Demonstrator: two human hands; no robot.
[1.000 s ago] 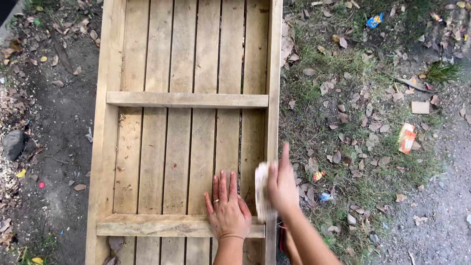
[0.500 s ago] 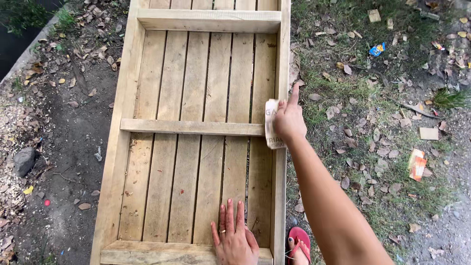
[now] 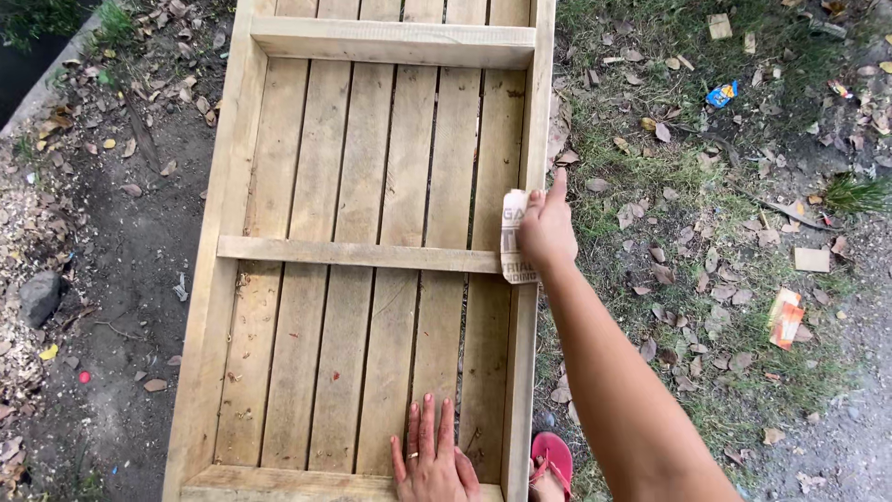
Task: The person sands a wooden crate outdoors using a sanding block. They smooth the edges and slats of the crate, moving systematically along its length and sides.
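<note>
Pressing a folded sandpaper sheet (image 3: 514,237) against the inner face of the frame's right rail (image 3: 531,186), we hold it with our right hand (image 3: 548,228); the fingers are curled around the sheet, with the forefinger stretched out along the rail top. The sheet sits just where the middle crossbar (image 3: 358,253) meets that rail, on the palm side of the fingers. Our left hand (image 3: 435,460) lies flat on the slats (image 3: 372,167) near the bottom crossbar (image 3: 279,483), fingers straight and close together, a ring on one. Judging by the place alone, the rail beyond the fingertips up to the far crossbar (image 3: 395,42) looks yet to be rubbed; how much behind is done we cannot tell. Beside the frame lie grass and dry leaves (image 3: 669,270), and a red sandal (image 3: 555,455) below the wrist.
</note>
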